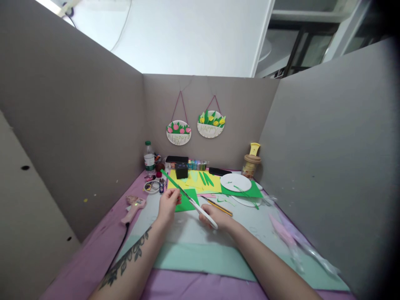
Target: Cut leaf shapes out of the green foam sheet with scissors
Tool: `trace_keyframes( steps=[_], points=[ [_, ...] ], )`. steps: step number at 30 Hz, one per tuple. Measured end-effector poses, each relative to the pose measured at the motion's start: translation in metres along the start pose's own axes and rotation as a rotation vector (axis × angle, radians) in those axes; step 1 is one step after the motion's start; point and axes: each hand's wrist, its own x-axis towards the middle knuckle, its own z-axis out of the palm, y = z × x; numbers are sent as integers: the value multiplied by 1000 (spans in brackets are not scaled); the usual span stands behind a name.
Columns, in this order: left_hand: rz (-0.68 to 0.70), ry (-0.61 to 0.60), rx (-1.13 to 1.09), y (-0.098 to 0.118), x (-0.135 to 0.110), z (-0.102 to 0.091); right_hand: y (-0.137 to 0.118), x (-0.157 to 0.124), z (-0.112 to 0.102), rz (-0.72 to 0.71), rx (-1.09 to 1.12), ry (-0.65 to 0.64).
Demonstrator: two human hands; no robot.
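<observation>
Here's the left hand (pixel 168 204), fingers pinched narrow on a green paper strip (pixel 170 180), and the right hand (pixel 214 214) grips the white-handled scissors (pixel 200 209), their blades right up against that strip, over the middle of the bench (pixel 184 287)! Back left stands a capped, see-through bottle (pixel 149 161); its contents are too small to make out. Across at the back right, a brown-topped jar (pixel 250 166) stands upright, a yellow piece (pixel 254 148) showing above it, whether inside or behind I cannot tell. Nearer on the right, clear plastic wrapping (pixel 308 246) lies with something pink (pixel 283 230).
</observation>
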Motion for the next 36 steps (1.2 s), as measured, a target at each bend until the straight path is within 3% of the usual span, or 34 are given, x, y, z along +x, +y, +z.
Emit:
trace_keyframes(
  steps=[6, 20, 36],
  points=[
    [78, -39, 91, 2, 1, -2, -4, -1, 2, 33, 21, -20],
    [110, -63, 111, 4, -2, -1, 2, 3, 3, 63, 109, -44],
    [70, -87, 133, 10, -8, 4, 3, 5, 5, 48, 142, -31]
  ],
)
